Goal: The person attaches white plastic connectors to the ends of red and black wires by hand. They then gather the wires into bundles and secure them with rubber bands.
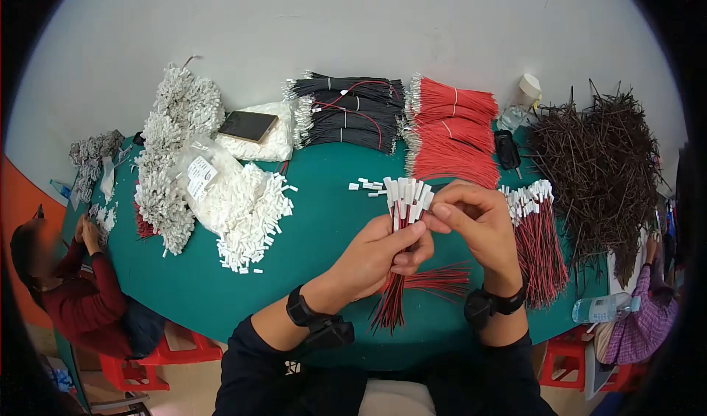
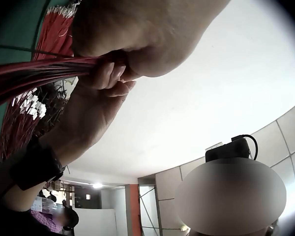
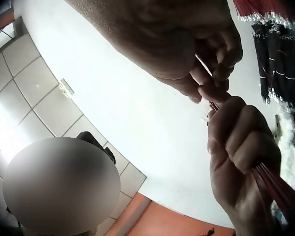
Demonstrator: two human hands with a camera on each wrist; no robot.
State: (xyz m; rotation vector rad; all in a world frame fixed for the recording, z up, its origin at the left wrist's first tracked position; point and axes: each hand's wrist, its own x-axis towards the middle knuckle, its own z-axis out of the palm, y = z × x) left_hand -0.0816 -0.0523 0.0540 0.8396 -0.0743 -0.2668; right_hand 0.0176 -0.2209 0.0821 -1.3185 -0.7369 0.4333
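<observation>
My left hand (image 1: 375, 257) grips an upright bundle of red and black wires (image 1: 390, 298), its fingers curled round the strands just below the white connectors (image 1: 403, 191). At the bundle's upper right, my right hand (image 1: 482, 228) pinches a white connector between thumb and fingertips. In the left wrist view the wires (image 2: 39, 73) run out of the left fist. The right wrist view shows the right hand's fingertips meeting above the left fist (image 3: 246, 147); the pinched piece is mostly hidden there. More red and black wires (image 1: 442, 278) lie on the table behind the hands.
Loose white connectors (image 1: 250, 224) spill from a plastic bag (image 1: 202, 176) at left, near a phone (image 1: 249, 126). Black (image 1: 346, 114) and red wire bundles (image 1: 453, 132) lie ahead. Connectored wires (image 1: 541, 246), a brown heap (image 1: 600, 173) and a bottle (image 1: 604, 308) are at right. People sit either side.
</observation>
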